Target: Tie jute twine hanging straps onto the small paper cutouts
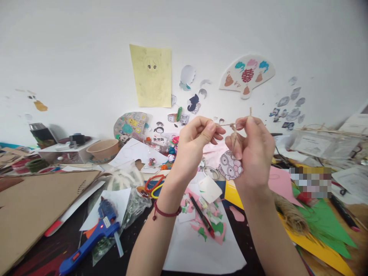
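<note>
Both hands are raised over the cluttered table, in front of the white wall. My left hand (198, 142) pinches one end of a thin piece of twine (225, 124) between thumb and fingertips. Opposite it, my right hand (253, 149) grips the twine near a knot or loop, and a short end sticks up above its thumb. Below the right fingers hangs a paper cutout (230, 165) with a drawn face wearing round glasses. Part of the twine between the right fingers is hidden.
A blue glue gun (94, 234) lies at the left, near brown cardboard (37, 214). Paper scraps and a red-and-black pen (201, 214) lie on a white sheet (198, 251). A twine roll (293, 216) rests on coloured paper at right; orange-handled scissors (152, 184) lie beside my left forearm.
</note>
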Available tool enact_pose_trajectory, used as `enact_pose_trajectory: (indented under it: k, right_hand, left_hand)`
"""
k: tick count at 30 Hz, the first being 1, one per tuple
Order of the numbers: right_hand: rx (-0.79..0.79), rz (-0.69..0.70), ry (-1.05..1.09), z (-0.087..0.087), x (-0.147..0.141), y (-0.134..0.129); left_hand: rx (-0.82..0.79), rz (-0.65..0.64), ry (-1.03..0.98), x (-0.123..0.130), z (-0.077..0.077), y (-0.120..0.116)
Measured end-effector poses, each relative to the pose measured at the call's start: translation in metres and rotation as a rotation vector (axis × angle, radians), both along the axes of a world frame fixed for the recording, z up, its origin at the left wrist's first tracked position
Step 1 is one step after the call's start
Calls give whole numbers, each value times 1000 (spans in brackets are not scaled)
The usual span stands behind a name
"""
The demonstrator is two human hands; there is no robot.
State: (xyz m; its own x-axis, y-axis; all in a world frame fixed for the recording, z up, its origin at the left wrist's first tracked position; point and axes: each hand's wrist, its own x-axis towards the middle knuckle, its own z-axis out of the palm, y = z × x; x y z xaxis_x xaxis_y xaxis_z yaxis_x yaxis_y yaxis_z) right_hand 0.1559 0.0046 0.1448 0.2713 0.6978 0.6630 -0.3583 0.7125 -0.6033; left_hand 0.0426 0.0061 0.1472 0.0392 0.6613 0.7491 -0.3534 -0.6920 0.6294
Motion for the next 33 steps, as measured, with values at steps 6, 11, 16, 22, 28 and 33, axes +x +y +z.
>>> enact_pose_trajectory:
  k: [6, 11, 16, 22, 28, 33]
  right_hand:
    - [-22, 17, 19, 0, 1, -1]
    - [-9, 13, -11, -3, 4, 1]
    - [28, -18, -100, -1, 10, 7]
    - [2, 40, -246, 2, 14, 15]
    - [-44, 223, -269, -1, 12, 23]
    - [-111, 323, -256, -1, 15, 26]
  left_hand:
    - [-29, -10, -43, 5, 0, -3]
    - [-28, -15, -62, 8, -1, -4]
    - [16, 45, -16, 3, 0, 0]
    - [149, 284, 145, -6, 1, 0]
    - [126, 164, 125, -7, 0, 5]
    - [69, 141, 251, -16, 1, 8]
